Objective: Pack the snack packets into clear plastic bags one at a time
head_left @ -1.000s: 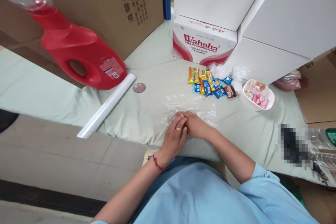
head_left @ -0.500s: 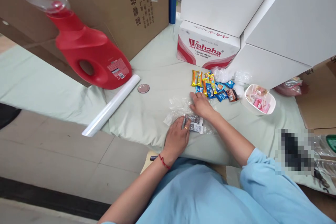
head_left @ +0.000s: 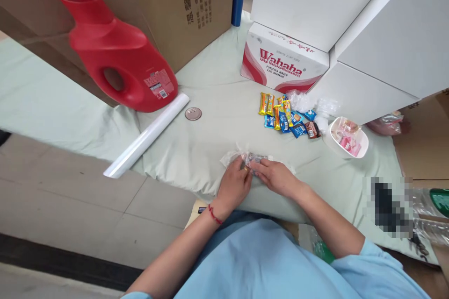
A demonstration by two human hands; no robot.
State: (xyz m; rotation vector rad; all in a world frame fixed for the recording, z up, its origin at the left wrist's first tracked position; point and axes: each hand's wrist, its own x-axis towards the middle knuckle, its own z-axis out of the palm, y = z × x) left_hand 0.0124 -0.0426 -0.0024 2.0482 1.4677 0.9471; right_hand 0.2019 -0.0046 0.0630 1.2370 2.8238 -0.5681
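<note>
"What does your head view give you?"
"Just below centre, the left hand [head_left: 235, 181] and right hand [head_left: 278, 177] nearly meet, fingers curled closed on a clear bag [head_left: 231, 154]; a dark packet [head_left: 258, 157] shows there, inside or beneath, I can't tell."
"Why so close?"
"From my end, I'd say thin, crinkly film needs pinning from both sides."
"Elsewhere?"
"Right of centre, glossy snacks [head_left: 283, 122]; farther right, a smooth tub [head_left: 337, 147], its wall presumably keeping pink wrappers [head_left: 351, 146] together."
</note>
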